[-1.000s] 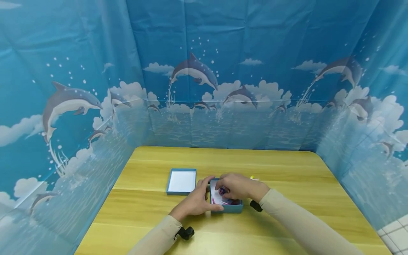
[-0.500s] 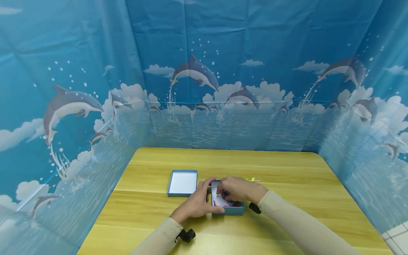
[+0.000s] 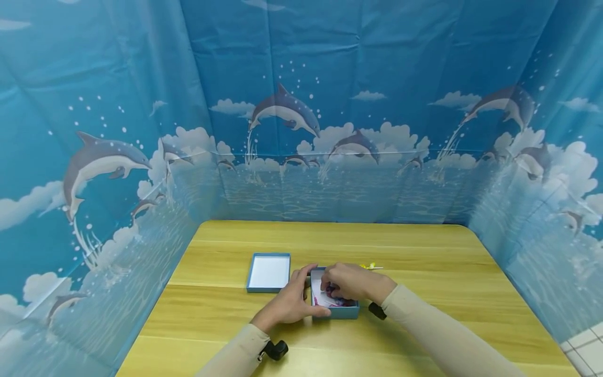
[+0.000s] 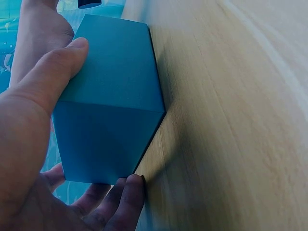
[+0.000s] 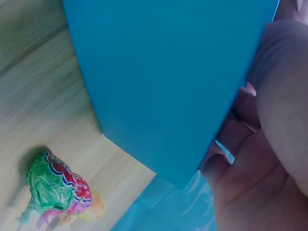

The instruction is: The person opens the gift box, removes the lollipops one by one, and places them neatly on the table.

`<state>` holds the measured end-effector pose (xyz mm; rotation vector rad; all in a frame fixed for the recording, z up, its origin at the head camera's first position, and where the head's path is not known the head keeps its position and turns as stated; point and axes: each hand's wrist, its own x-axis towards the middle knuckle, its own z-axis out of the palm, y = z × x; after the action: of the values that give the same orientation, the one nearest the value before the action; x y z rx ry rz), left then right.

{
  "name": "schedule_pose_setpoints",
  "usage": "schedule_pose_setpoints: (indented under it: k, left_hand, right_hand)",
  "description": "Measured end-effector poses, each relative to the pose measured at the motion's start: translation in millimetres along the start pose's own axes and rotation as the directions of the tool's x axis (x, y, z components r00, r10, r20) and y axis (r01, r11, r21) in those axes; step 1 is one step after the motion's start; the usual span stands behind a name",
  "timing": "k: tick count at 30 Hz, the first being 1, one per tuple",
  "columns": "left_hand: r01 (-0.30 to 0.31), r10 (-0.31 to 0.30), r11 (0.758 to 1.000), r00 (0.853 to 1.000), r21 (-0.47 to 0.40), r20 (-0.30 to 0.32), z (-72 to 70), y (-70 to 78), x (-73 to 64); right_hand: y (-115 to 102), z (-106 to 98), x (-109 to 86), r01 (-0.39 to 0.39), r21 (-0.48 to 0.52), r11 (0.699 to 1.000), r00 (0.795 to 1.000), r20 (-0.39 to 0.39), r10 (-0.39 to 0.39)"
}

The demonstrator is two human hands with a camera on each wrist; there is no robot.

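Note:
A small blue box (image 3: 344, 312) with a white inside stands uncovered on the table. My left hand (image 3: 293, 299) holds it at its left side, with the thumb (image 4: 62, 65) on the near wall and the fingers around the side wall. My right hand (image 3: 354, 280) reaches into the box from above, its fingertips pinching a dark red and purple wrapped lollipop (image 3: 332, 290). The fingers partly cover it. More pink and dark wrapped pieces (image 3: 346, 302) lie at the near end of the box. In the right wrist view the box wall (image 5: 163, 86) hides the fingertips.
A blue-edged lid (image 3: 269, 272) lies white side up to the left of the box. Beyond the right hand lies a yellow lollipop (image 3: 372, 266) with a white stick. Green and pink wrapped candies (image 5: 57, 187) show beside the box in the right wrist view. Dolphin-print curtains surround the table.
The right hand's fingers have sunk a little and closed around the dark lollipop, which showed more fully a second ago. The left hand keeps its place on the box.

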<state>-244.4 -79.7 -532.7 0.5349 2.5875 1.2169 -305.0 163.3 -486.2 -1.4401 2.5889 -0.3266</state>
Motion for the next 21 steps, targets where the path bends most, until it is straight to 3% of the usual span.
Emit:
schedule_pose_setpoints:
  k: [9,21]
  left_hand:
    - [0.011,-0.011,1.0,1.0,-0.005,0.008,-1.1,-0.7,-0.6]
    - [0.017,-0.016,1.0,1.0,-0.022,0.024,-2.5,1.3,-0.7]
  right_hand:
    - [-0.1,1.4,-1.1,-0.001,0.072,0.997,0.999,-0.038,0.003]
    - [-7.9,-1.4,-7.3,0.086,0.129,0.988,0.979,-0.194,-0.06]
